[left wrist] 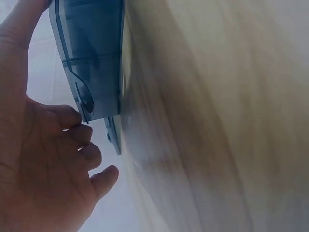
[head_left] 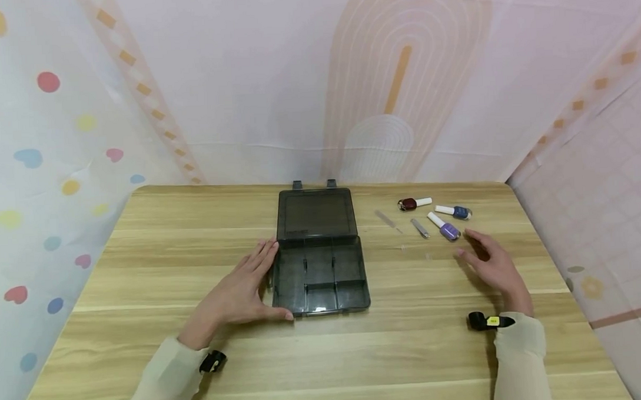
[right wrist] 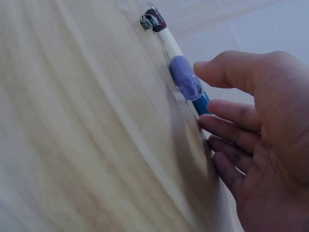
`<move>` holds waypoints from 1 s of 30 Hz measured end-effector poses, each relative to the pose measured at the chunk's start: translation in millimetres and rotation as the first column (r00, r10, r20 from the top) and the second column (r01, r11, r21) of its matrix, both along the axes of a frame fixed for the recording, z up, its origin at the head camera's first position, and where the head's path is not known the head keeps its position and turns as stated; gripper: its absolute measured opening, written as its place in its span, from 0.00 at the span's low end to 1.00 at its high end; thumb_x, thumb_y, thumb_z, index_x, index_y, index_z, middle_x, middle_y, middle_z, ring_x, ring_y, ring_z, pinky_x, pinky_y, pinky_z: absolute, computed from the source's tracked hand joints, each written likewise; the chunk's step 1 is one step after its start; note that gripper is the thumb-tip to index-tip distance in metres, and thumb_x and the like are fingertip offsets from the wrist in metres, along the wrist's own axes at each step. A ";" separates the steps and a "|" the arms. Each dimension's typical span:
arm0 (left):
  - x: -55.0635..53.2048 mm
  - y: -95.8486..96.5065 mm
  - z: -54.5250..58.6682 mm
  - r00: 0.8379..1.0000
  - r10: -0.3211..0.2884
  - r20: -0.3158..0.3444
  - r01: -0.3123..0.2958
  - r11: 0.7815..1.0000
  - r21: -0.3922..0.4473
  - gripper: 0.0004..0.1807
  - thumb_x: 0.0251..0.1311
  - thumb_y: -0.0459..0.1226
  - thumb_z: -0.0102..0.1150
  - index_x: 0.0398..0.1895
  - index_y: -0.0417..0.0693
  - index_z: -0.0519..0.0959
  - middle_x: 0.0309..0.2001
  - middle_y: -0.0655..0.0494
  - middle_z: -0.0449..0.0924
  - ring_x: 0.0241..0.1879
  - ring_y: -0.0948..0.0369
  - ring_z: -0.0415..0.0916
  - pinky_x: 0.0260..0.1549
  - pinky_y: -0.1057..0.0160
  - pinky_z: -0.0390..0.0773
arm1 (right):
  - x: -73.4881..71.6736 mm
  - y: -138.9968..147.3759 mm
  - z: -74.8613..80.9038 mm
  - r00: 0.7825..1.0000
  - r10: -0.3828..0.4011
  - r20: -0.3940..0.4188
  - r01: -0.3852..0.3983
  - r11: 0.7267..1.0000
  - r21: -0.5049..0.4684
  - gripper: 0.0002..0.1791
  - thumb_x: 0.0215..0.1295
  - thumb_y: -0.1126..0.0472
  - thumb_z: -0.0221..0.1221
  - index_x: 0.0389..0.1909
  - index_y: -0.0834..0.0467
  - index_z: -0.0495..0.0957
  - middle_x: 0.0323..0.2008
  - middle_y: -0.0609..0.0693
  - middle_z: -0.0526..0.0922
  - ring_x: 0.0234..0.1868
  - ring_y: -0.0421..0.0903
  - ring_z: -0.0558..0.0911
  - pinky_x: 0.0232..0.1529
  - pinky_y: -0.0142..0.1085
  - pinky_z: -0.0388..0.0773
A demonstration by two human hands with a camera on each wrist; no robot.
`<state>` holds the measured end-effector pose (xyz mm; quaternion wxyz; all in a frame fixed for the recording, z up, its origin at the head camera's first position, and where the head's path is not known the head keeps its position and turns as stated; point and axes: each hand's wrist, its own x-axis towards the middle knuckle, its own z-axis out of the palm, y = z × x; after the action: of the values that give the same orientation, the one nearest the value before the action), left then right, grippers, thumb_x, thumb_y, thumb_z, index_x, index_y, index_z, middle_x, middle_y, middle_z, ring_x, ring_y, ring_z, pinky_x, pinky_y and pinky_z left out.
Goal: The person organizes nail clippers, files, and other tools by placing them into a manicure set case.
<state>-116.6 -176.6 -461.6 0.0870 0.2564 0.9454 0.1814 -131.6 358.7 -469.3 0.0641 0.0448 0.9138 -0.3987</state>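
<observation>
A dark see-through compartment box lies with its lid folded back behind it. Along its left side rests my left hand, fingers extended at the back left corner and thumb at the front edge. To the right, a bottle of purple nail polish with a white cap lies on its side. My right hand hovers right beside it, thumb and fingers apart and nothing between them. In the right wrist view the thumb is close to the purple bottle.
Behind the purple bottle lie bottles of dark red nail polish and blue nail polish. Nail clippers and a slim file-like tool lie between box and bottles, near tiny clear pieces. A patterned cloth wall borders the table.
</observation>
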 end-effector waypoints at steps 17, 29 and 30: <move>-2.6 0.6 6.0 1.000 -0.007 -0.028 0.005 0.998 -0.064 0.79 0.38 0.82 0.60 0.84 0.42 0.44 0.85 0.46 0.39 0.83 0.46 0.40 0.79 0.43 0.52 | 3.9 -1.2 -1.3 0.998 -0.030 0.047 0.030 1.000 0.002 0.43 0.72 0.38 0.59 0.80 0.53 0.58 0.79 0.62 0.58 0.78 0.70 0.58 0.74 0.65 0.58; -3.5 1.7 9.4 0.999 0.004 0.032 -0.002 0.997 -0.071 0.79 0.39 0.82 0.61 0.84 0.44 0.41 0.85 0.48 0.36 0.84 0.48 0.36 0.80 0.44 0.49 | 8.4 -8.8 -5.3 0.997 -0.080 -0.013 0.080 0.996 -0.035 0.37 0.70 0.44 0.64 0.73 0.59 0.71 0.79 0.54 0.62 0.78 0.62 0.62 0.74 0.59 0.63; -3.5 1.7 9.1 0.999 0.004 0.034 -0.002 0.998 -0.070 0.79 0.38 0.82 0.60 0.84 0.44 0.41 0.85 0.48 0.36 0.84 0.48 0.36 0.80 0.44 0.49 | 8.5 -9.1 -5.6 0.996 -0.081 -0.024 0.080 0.997 -0.023 0.36 0.70 0.44 0.64 0.71 0.60 0.72 0.79 0.54 0.63 0.78 0.62 0.62 0.74 0.59 0.63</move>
<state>-120.1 -174.9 -452.5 0.1119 0.2486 0.9500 0.1526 -123.1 349.6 -474.9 0.0370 0.0758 0.9075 -0.4116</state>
